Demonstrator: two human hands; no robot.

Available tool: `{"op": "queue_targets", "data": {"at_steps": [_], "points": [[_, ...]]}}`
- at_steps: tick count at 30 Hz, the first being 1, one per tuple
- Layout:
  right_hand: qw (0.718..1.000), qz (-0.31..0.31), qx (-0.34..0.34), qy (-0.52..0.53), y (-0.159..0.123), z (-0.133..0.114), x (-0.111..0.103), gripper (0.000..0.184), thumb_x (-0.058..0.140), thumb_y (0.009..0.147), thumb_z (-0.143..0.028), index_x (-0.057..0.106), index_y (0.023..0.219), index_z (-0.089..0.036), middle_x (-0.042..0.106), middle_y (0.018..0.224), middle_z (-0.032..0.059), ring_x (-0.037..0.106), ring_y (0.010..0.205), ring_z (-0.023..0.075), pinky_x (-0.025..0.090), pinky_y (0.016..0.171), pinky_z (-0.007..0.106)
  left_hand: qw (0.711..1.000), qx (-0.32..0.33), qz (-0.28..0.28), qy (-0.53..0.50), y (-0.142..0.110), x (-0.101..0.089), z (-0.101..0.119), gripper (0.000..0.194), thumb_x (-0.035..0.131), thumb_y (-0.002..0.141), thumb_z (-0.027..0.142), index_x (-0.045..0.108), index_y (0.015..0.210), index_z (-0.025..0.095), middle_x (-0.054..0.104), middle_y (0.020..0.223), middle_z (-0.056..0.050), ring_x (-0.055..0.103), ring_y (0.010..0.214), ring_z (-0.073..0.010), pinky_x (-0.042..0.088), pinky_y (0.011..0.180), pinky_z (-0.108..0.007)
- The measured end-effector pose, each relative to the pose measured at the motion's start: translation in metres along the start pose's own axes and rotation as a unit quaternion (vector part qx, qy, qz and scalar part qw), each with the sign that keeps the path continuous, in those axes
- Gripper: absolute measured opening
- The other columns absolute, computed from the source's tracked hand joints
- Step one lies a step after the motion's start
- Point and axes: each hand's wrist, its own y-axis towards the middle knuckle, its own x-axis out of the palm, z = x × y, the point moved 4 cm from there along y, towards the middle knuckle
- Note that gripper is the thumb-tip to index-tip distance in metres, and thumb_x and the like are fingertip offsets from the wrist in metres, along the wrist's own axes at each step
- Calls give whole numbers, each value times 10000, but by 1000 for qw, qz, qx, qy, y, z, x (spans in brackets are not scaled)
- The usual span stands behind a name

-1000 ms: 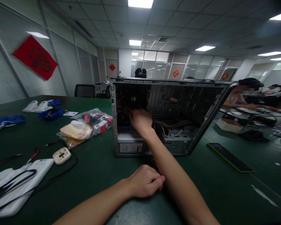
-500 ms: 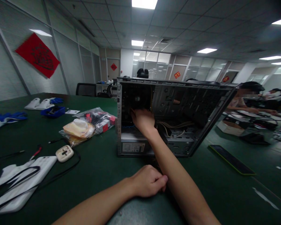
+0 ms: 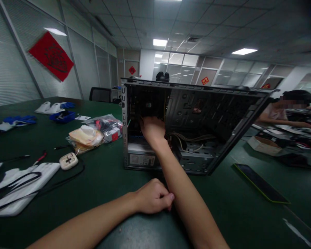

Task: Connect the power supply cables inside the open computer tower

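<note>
An opened desktop computer case [image 3: 223, 90] stands on the green table, its inside facing me. My right hand [image 3: 153, 129] reaches into its left part, just below a round dark fan [image 3: 148, 104]. The fingers there look curled together, but their tips and whatever they grip are lost in shadow. Beneath that hand is the metal power supply [image 3: 141, 159] with a white label. Pale cables [image 3: 189, 138] run along the case floor to the right. My left hand [image 3: 155, 197] rests as a loose fist in front of the case, against my right forearm, with nothing visible in it.
To the left lie bagged parts [image 3: 103, 129], a cream square case [image 3: 68, 161], a white power strip-like slab [image 3: 28, 193] with black cords, blue-white gloves [image 3: 18, 121] and a blue tray [image 3: 62, 117]. At right are a dark green-edged strip [image 3: 260, 182], an open box [image 3: 264, 146] and another person [image 3: 277, 110].
The view has turned slightly to the right. My right hand stays inside the computer case below the fan, and my left fist stays by my right forearm.
</note>
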Motion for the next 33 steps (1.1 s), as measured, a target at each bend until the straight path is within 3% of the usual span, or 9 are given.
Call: {"op": "queue_targets", "data": {"at_steps": [3, 6, 9, 11, 14, 19, 29, 31, 33], "points": [[1000, -11, -10, 19, -3, 5, -16, 442, 379, 1060, -396, 749, 1051, -154, 742, 1003, 177, 730, 929, 289, 554, 771, 350, 999, -26, 29, -33, 2, -4, 3, 462, 471, 994, 378, 692, 679, 122, 672, 615, -65, 606, 567, -133, 443, 595, -224], [999, -22, -32, 38, -10, 15, -47, 451, 406, 1049, -433, 757, 1020, -151, 740, 959, 171, 727, 911, 291, 546, 768, 345, 977, -96, 103, -162, 4, -14, 3, 337, 626, 920, 425, 705, 915, 97, 627, 620, -32, 566, 567, -135, 431, 595, -244], [999, -18, -42, 26, -22, 29, -79, 457, 434, 1037, -464, 756, 1028, -140, 735, 964, 177, 713, 938, 304, 528, 814, 364, 889, -100, 184, -407, 8, -32, 4, 542, 699, 844, 453, 589, 1255, 117, 610, 683, -11, 555, 611, -154, 438, 608, -269], [997, -42, -59, 20, -32, 37, -93, 439, 461, 1026, -476, 763, 1021, -157, 740, 963, 162, 705, 929, 300, 517, 815, 367, 819, -87, 198, -531, 11, -46, 7, 580, 676, 844, 435, 544, 1335, 157, 602, 754, -19, 560, 666, -161, 444, 640, -279], [987, -124, -101, 26, -47, 45, -99, 375, 529, 999, -472, 779, 981, -193, 752, 928, 123, 699, 854, 266, 504, 757, 334, 782, -59, 206, -586, 15, -69, 12, 432, 640, 865, 390, 594, 1237, 175, 538, 698, -1, 536, 672, -156, 437, 698, -284], [961, -226, -143, 66, -63, 51, -104, 302, 573, 986, -412, 783, 964, -197, 751, 821, 81, 684, 746, 199, 481, 684, 257, 772, -45, 200, -601, 26, -85, 14, 362, 640, 856, 349, 607, 1170, 171, 479, 665, 14, 520, 672, -162, 426, 713, -288], [920, -272, -217, 182, -73, 47, -121, 308, 560, 989, -407, 755, 1074, -185, 752, 898, 57, 675, 775, 162, 450, 629, 217, 754, -49, 234, -612, 23, -87, 6, 375, 725, 798, 308, 617, 1147, 227, 628, 913, -19, 579, 743, -149, 462, 755, -294], [917, -277, -219, 187, -72, 47, -118, 308, 550, 993, -399, 757, 1055, -180, 747, 869, 52, 664, 741, 156, 442, 612, 218, 761, -50, 237, -602, 22, -86, 4, 331, 733, 798, 323, 629, 1093, 213, 626, 893, -13, 568, 718, -136, 466, 747, -289], [916, -286, -216, 182, -70, 47, -115, 304, 540, 997, -380, 760, 1015, -171, 739, 837, 50, 649, 701, 149, 435, 599, 221, 798, -59, 219, -559, 20, -81, 3, 313, 745, 787, 332, 635, 1040, 184, 635, 899, -26, 584, 756, -152, 472, 755, -296]]}}
